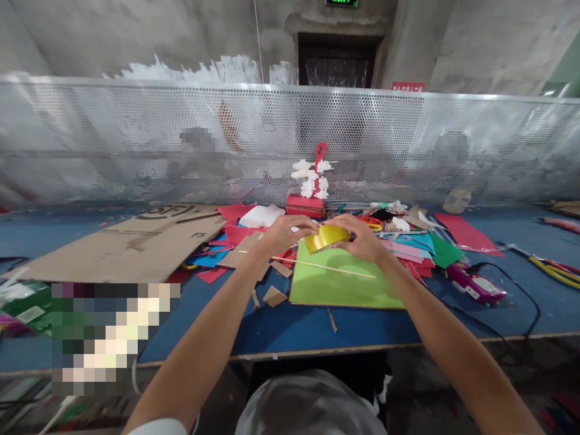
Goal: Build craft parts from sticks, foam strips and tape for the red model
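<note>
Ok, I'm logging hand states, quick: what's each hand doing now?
Left hand: curled at the edge of the yellow roll; whether it grips cannot be told.
Right hand: closed, holding the yellow roll.

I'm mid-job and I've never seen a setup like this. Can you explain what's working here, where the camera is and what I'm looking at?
There is no machine: these are a person's bare hands. The single picture comes from a head-worn camera looking forward and down, so the arms reach away from you.

The right hand holds a shiny yellow roll, probably tape. The left hand is at its left side; whether it grips too is unclear.

Below them, on a blue table, is a green sheet, with a thin stick across it. Cardboard lies to the left, and a purple device to the right. Behind the hands stands a red box.
</note>
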Demonstrator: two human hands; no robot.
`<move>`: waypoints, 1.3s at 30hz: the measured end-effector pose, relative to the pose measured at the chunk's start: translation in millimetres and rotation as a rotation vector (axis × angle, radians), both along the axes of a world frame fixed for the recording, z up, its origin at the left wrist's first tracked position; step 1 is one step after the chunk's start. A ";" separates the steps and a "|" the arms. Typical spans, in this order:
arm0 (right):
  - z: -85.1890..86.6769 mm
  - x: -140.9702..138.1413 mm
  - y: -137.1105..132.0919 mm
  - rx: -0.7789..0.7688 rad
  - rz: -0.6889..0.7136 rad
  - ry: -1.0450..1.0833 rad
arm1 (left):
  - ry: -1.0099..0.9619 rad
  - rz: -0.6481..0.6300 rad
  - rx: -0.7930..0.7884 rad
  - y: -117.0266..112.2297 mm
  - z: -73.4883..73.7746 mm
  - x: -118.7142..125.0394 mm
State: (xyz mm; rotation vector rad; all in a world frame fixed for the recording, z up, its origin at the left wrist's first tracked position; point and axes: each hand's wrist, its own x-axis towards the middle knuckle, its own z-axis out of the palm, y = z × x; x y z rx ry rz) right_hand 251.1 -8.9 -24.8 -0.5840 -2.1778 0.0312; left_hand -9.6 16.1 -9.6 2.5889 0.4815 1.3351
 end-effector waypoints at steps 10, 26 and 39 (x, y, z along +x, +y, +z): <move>-0.6 -3.5 -1.2 -0.157 0.022 0.065 | 0.205 0.101 0.030 -5.9 5.4 2.0; -5.3 -5.4 2.9 -0.523 0.097 0.237 | 0.224 0.200 0.483 -8.0 0.5 -0.5; -5.8 -6.5 5.3 -0.503 0.096 0.221 | 0.274 0.274 0.436 -15.9 4.4 3.4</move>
